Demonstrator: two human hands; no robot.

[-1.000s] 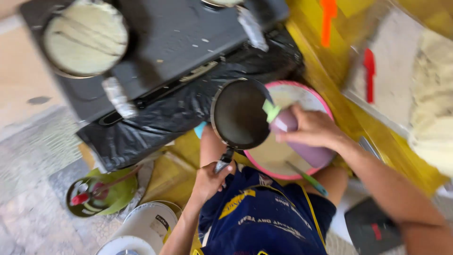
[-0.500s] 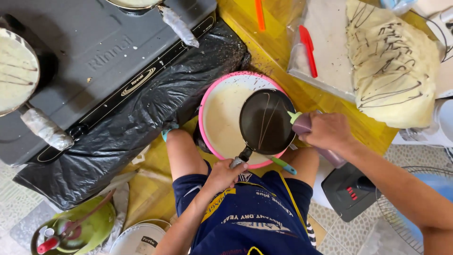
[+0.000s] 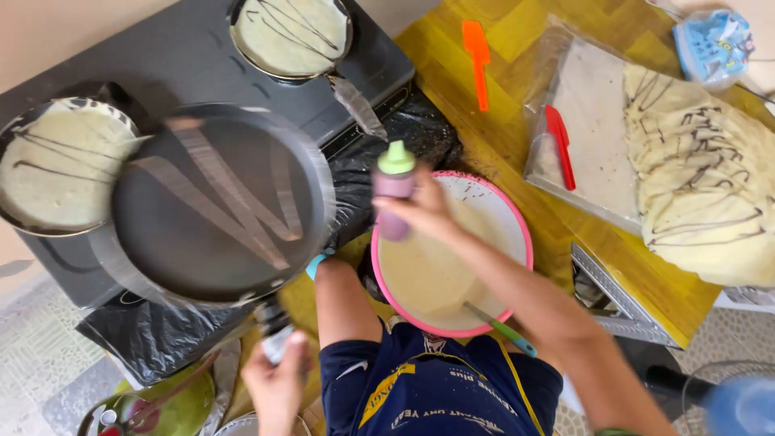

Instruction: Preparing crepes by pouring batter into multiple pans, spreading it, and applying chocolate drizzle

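My left hand [image 3: 277,384] grips the handle of a dark frying pan [image 3: 214,202], held up over the stove's front edge. Thin brown lines are drizzled across the pan's inside. My right hand [image 3: 426,215] holds a purple squeeze bottle [image 3: 395,196] with a green cap, upright above the left side of a pink-rimmed bowl [image 3: 525,242] of pale batter. A green-handled utensil [image 3: 502,328] leans in the bowl near its front rim. My knee and dark blue shirt show below the bowl.
A black stove [image 3: 178,56] carries two pans with line-marked crepes, one at the far left [image 3: 52,169] and one at the back [image 3: 291,32]. On the yellow table lie an orange spatula [image 3: 478,56], a red spatula [image 3: 559,144] and a stack of crepes [image 3: 702,186]. A green bowl [image 3: 182,404] sits low left.
The pan has swung left from over the pink-rimmed bowl and risen towards the camera, over the stove edge. The bottle now stands upright over the bowl. The view has shifted.
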